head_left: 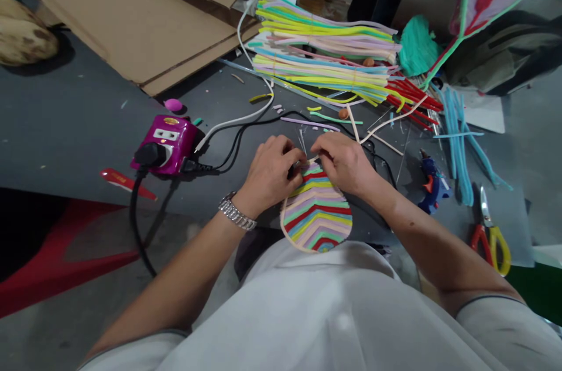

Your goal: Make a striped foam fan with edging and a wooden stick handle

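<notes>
A leaf-shaped craft piece (317,216) made of striped coloured pipe cleaners lies at the near edge of the dark table. My left hand (270,171), with a metal watch on its wrist, is closed in a pinch on the piece's top left edge. My right hand (345,161) is closed on the top right edge, fingers curled over the tip. A cream pipe cleaner (356,130) runs away from between the two hands toward the back right. What the fingertips pinch at the tip is partly hidden.
Bundles of coloured pipe cleaners (325,55) lie at the back. A magenta power strip (169,143) with black cables sits left. Right of my hands are a blue glue gun (432,184), blue pipe cleaners (459,143) and red-yellow scissors (492,236). Cardboard sheets (144,14) cover the back left.
</notes>
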A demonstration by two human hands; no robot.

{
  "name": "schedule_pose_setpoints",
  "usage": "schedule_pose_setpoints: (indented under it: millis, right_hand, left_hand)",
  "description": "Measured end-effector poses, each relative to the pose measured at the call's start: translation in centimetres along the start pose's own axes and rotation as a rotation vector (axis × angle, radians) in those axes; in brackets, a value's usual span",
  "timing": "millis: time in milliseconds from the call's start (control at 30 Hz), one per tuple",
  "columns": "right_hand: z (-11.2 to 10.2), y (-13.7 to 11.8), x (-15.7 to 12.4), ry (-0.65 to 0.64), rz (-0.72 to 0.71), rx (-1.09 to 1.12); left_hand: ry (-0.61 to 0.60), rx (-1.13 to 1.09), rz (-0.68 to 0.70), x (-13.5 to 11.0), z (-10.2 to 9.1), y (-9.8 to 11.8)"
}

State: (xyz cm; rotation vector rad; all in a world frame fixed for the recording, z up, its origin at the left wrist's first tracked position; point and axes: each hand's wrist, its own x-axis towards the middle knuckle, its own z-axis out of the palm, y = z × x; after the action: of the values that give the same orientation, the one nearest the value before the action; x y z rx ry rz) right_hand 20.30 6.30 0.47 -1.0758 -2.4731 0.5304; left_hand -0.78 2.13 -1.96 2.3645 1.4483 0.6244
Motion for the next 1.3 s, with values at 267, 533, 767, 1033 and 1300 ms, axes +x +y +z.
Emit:
schedule_pose_setpoints:
  millis: [267,533,767,1033,1300]
  right_hand:
    - [-0.02,0.16,0.03,0.008,0.003,0.059]
    - [-0.04,0.04,0.09,0.008,-0.002,0.073]
    - [0.05,0.0,-0.13,0.013,0.019,0.109]
    - [-0.3,-0.69,-0.2,-0.033,0.051,0.098]
    - [0.01,-0.64,-0.75,-0.086,0.099,-0.001]
  left_hand:
    - [-0.004,0.016,-0.006,-0.04,0.04,0.06]
    - [0.023,0.045,-0.027,-0.24,0.16,0.08]
    - [0.022,0.058,-0.056,-0.31,-0.09,0.36]
    - [0.036,0.067,-0.082,-0.5,-0.24,0.65]
    - [0.028,0.051,-0.104,-0.54,-0.29,0.78]
